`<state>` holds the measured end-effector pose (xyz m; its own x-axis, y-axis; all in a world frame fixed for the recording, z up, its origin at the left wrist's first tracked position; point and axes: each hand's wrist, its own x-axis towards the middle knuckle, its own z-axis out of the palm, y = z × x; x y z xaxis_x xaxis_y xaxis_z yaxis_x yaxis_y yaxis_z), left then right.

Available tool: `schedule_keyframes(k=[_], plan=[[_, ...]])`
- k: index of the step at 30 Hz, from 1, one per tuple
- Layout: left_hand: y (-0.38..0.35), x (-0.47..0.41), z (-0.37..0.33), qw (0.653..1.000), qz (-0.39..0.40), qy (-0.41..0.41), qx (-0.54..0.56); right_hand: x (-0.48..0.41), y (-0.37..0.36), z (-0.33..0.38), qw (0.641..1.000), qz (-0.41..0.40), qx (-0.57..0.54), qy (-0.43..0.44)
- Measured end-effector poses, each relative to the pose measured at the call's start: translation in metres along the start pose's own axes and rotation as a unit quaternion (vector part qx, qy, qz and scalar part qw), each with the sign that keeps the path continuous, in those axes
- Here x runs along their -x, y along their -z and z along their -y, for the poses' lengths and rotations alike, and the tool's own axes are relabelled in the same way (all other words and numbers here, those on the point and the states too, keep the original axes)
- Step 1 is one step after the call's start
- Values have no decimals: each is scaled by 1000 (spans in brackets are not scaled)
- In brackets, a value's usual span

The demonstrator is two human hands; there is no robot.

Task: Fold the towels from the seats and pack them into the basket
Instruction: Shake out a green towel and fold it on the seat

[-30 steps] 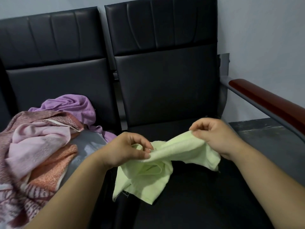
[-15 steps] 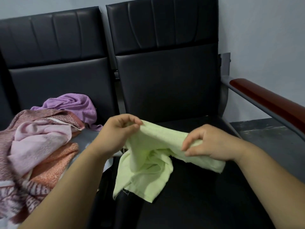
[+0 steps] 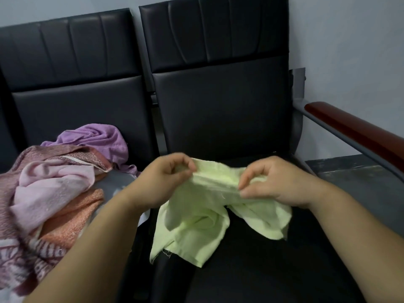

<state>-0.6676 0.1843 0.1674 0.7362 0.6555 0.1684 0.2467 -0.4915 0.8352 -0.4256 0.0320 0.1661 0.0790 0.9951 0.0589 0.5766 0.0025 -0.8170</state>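
Observation:
A pale green towel (image 3: 196, 228) hangs crumpled above the right black seat (image 3: 251, 270). My left hand (image 3: 161, 182) pinches its top edge on the left, and my right hand (image 3: 275, 182) pinches the same edge on the right, close together. The towel's lower folds droop onto the seat. On the left seat lies a heap of towels: a purple one (image 3: 98, 138) at the back, a light pink one (image 3: 48, 186), an orange one (image 3: 72, 219) and a patterned maroon one (image 3: 13, 259). No basket is in view.
Two black padded backrests (image 3: 218, 95) rise behind the seats. A grey metal armrest with a red-brown wooden top (image 3: 358, 136) runs along the right side. A pale wall stands behind and a dark floor (image 3: 360, 178) lies to the right.
My hands have drawn closer together along the green towel's edge. My right hand shifted its grip left and up, and more cloth now bunches between my hands.

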Motion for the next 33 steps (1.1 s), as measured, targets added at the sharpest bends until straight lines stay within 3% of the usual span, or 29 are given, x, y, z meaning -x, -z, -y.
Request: schedule_keyframes(k=[2, 5, 8, 10, 12, 14, 16, 18, 20, 22, 24, 26, 29, 31, 33], plan=[[-8, -1, -6, 997, -53, -29, 55, -1, -6, -2, 990, 69, 116, -28], [-11, 1, -21, 996, -14, -82, 44, -7, -8, -7, 984, -7, 174, -41], [-1, 5, -19, 982, 167, -24, -89, -9, -1, -11, 991, -97, 77, -49], [0, 5, -8, 962, 188, 11, -197, -10, -3, -9, 988, -144, -25, -58], [0, 2, -2, 976, 107, 13, -188, -10, -8, -4, 981, -165, -97, -38], [-2, -2, 1, 995, -17, 20, -100, -6, -10, 2, 988, -116, -98, 1], [-4, -4, -4, 992, -118, 42, 27, -3, -8, 3, 1000, 1, -12, 8], [-8, -3, -13, 986, -136, 42, 85, -2, -8, 0, 993, 81, 88, -19], [-8, 2, -21, 994, -71, 12, 76, -4, -8, -3, 989, 52, 132, -44], [-5, 6, -27, 998, 53, -7, 42, -7, -3, -4, 989, -32, 133, -50], [-2, 7, -22, 984, 171, 5, -46, -9, -1, -7, 991, -101, 72, -56], [-2, 5, -9, 964, 216, 35, -150, -10, -8, -6, 986, -151, 10, -69], [-7, 1, 8, 982, 121, 58, -135, -10, -20, 1, 984, -159, -64, -55], [-9, -2, 11, 995, -30, 90, -1, -6, -17, 6, 995, -74, -62, -26], [-9, -5, 7, 978, -136, 95, 129, -2, -13, 6, 998, 50, 38, -23]])
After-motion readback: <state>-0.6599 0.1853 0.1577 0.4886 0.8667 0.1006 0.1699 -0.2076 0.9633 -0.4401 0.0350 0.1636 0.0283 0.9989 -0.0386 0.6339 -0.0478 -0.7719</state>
